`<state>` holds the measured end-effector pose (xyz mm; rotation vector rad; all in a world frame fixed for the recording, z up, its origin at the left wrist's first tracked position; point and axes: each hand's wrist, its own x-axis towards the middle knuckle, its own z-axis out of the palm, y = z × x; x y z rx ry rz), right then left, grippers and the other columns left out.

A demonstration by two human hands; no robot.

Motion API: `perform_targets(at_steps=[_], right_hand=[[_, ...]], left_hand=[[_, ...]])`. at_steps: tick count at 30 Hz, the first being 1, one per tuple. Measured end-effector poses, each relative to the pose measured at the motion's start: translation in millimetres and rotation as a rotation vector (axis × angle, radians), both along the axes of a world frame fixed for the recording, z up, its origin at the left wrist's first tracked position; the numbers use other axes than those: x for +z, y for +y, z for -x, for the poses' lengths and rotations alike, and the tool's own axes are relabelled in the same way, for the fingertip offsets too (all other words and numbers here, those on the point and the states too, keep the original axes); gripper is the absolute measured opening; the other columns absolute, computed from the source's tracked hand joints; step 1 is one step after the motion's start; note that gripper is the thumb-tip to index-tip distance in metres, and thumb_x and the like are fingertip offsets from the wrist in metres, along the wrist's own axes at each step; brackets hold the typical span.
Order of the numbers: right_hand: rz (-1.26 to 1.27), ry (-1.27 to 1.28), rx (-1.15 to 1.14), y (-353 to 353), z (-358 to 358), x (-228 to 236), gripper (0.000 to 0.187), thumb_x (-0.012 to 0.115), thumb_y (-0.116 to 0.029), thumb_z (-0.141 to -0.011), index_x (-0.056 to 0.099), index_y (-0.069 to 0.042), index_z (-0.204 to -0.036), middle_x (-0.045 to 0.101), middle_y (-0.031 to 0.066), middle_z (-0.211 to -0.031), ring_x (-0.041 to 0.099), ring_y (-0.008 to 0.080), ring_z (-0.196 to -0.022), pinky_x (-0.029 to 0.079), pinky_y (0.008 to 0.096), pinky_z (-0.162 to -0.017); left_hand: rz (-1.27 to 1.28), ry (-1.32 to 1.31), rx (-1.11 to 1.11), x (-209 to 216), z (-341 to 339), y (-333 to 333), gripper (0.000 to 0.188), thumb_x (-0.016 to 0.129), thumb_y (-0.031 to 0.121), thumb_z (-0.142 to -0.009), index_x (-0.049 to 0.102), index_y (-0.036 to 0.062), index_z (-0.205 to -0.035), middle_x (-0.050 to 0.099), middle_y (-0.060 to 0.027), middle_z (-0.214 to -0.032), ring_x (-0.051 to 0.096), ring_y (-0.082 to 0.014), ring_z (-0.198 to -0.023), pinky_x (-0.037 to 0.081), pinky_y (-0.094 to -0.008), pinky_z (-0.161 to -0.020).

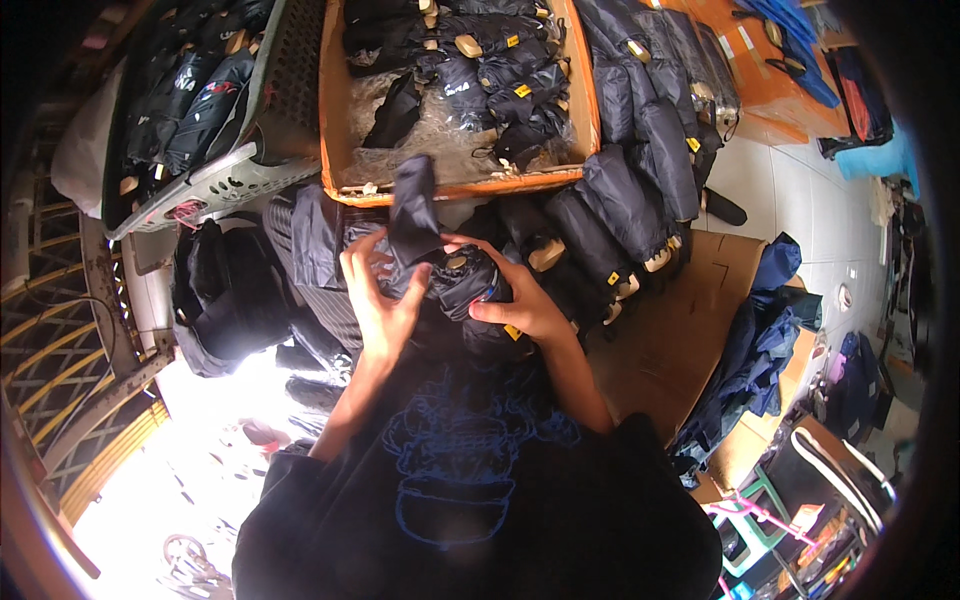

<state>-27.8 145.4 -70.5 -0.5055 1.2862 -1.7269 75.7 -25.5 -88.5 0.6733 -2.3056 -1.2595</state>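
In front of my chest, my right hand grips a folded black umbrella, its thumb and fingers wrapped around the bundle. A limp black fabric umbrella sleeve stands up just left of that umbrella. My left hand is curved around the lower part of this sleeve, with thumb and fingers on either side; their exact contact is partly hidden. Right of my hands lie several black folding umbrellas with pale wooden-looking handles and small yellow tags.
Ahead stands an open orange-edged carton holding wrapped black umbrellas and clear plastic. A grey perforated crate of umbrellas is at the left. Black bags sit below it. At the right are a cardboard sheet, dark blue fabric and a green stool.
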Motion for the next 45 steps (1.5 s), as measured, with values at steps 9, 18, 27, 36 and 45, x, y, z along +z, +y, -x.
perform_targets(at_steps=[9,18,27,36,45], right_hand=[[0.018,-0.037,-0.022,0,1,-3,0.073,0.071,-0.015,-0.072,0.042,-0.002,-0.139,0.052,0.0113,-0.129,0.048,0.0192,-0.121,0.034,0.0324,-0.104],[-0.133,0.222,0.214,14,6,42,0.066,0.072,-0.021,-0.073,0.050,0.000,-0.131,0.057,0.0106,-0.118,0.055,0.0203,-0.107,0.040,0.0311,-0.097],[0.008,-0.521,-0.183,7,-16,5,0.067,0.066,-0.021,-0.080,0.038,-0.001,-0.138,0.061,0.0133,-0.104,0.067,0.0236,-0.074,0.057,0.0335,-0.065],[-0.088,-0.440,-0.285,7,-23,-11,0.043,0.063,-0.016,-0.085,0.049,0.001,-0.122,0.063,0.0127,-0.097,0.068,0.0229,-0.076,0.058,0.0327,-0.067],[-0.183,-0.199,-0.296,3,-23,-6,0.058,0.068,-0.013,-0.081,0.045,0.001,-0.133,0.057,0.0074,-0.117,0.053,0.0140,-0.109,0.040,0.0289,-0.096]], left_hand=[[-0.073,0.092,0.066,7,13,1,0.033,0.065,-0.004,-0.070,0.058,0.0011,-0.102,0.059,-0.0076,-0.084,0.056,-0.0155,-0.076,0.046,-0.0279,-0.074],[0.017,-0.022,-0.022,26,47,-7,0.025,0.069,-0.002,-0.068,0.065,0.0048,-0.092,0.053,-0.0052,-0.061,0.053,-0.0130,-0.055,0.044,-0.0278,-0.055],[-0.013,-0.079,-0.154,28,49,1,0.028,0.070,0.000,-0.070,0.067,0.0072,-0.097,0.049,-0.0059,-0.057,0.052,-0.0159,-0.051,0.043,-0.0303,-0.052],[-0.040,-0.068,-0.249,25,31,-2,0.029,0.069,0.000,-0.074,0.066,0.0074,-0.102,0.054,-0.0065,-0.061,0.055,-0.0212,-0.054,0.046,-0.0322,-0.058],[-0.101,-0.010,-0.132,26,20,13,0.023,0.068,0.003,-0.081,0.066,0.0049,-0.103,0.061,-0.0068,-0.064,0.058,-0.0164,-0.056,0.047,-0.0292,-0.059]])
